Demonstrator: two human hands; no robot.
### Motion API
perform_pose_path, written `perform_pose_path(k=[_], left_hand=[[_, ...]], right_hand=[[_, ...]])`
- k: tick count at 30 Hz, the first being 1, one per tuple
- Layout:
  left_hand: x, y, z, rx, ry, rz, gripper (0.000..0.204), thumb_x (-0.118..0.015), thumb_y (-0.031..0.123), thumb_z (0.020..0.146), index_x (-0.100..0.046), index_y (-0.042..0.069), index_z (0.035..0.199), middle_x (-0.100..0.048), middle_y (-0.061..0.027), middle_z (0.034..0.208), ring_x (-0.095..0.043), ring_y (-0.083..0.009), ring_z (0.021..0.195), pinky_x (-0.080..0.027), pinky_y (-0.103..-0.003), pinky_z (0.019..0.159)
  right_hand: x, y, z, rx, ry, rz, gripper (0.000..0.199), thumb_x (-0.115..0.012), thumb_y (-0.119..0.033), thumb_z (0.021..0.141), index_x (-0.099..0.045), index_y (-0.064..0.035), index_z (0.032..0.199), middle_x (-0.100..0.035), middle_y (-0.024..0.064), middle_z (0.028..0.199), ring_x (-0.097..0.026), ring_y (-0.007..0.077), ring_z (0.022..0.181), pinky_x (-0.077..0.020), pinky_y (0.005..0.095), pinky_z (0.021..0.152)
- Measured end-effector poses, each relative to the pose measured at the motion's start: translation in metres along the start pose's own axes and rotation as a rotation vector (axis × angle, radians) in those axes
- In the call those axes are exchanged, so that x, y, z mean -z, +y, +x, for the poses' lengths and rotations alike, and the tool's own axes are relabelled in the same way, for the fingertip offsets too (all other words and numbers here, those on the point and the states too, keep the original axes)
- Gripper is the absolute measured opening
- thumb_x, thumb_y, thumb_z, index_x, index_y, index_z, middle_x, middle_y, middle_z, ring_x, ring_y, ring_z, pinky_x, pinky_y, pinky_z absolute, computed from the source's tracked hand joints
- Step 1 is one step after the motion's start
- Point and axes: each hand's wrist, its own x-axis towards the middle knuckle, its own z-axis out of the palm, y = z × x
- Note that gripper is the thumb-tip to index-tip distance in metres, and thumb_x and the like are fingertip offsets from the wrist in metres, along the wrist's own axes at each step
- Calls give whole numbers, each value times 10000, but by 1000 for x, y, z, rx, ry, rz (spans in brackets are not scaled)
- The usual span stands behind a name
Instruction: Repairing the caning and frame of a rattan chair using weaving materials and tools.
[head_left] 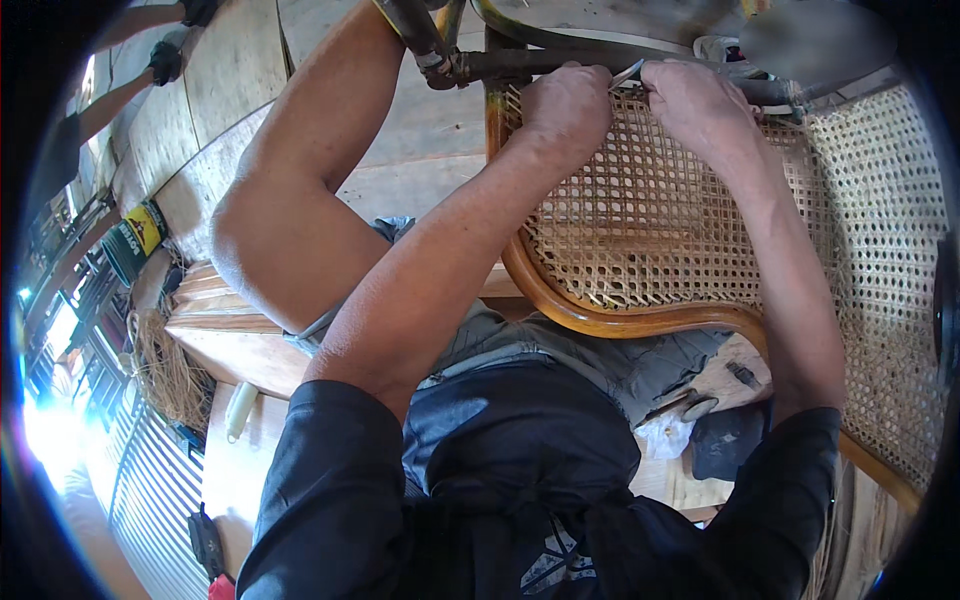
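My left hand (565,105) fists on the woven cane panel (640,220); my right hand (700,105) pinches a cane strand (627,75). I'd pull evenly, keeping it flat.

**Hidden at the cane seat's far edge**

The left hand (565,105) and right hand (700,105) curl over the far edge of the woven cane panel (640,210), so their fingertips are hidden. A thin pale strand (628,74) shows between them; its ends cannot be traced. The dark fisheye rim cuts off the second cane panel (885,250). Small dark objects (725,440) under the right forearm are too unclear to name.
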Motion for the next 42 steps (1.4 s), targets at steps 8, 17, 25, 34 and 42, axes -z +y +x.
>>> perform_pose_path(k=[8,17,25,34,42], left_hand=[[5,7,11,-34,-111,66,200,-546,193,791,-633,33,874,-657,-169,869,-643,-336,842,-518,-437,750],[22,2,32,60,-397,-101,348,-559,277,743,-658,-14,906,-638,-234,932,-625,-344,930,-489,-401,838],[18,-5,28,79,-466,-165,310,-527,189,719,-668,-48,861,-626,-265,950,-615,-356,961,-480,-387,847],[19,-1,25,203,-405,-247,319,-537,187,672,-665,-59,829,-613,-291,916,-614,-386,916,-483,-393,832],[34,-5,14,103,-475,-245,338,-513,213,658,-662,-60,792,-613,-279,933,-606,-408,889,-478,-409,818]], right_hand=[[17,4,5,-83,-88,-174,201,-450,9,804,-621,-21,906,-639,189,962,-610,342,944,-479,454,814],[13,2,7,128,82,-257,211,-457,1,810,-636,-85,882,-642,114,965,-602,266,988,-401,401,829],[-9,14,8,138,235,-248,222,-458,-49,840,-605,-89,1002,-598,121,1071,-559,283,1057,-370,434,923],[-9,36,38,454,402,-191,54,-533,-89,777,-567,-108,738,-507,54,775,-503,232,842,-347,401,810],[-14,40,44,208,169,-103,115,-638,-143,787,-536,-98,818,-573,45,836,-553,239,879,-389,392,811]])
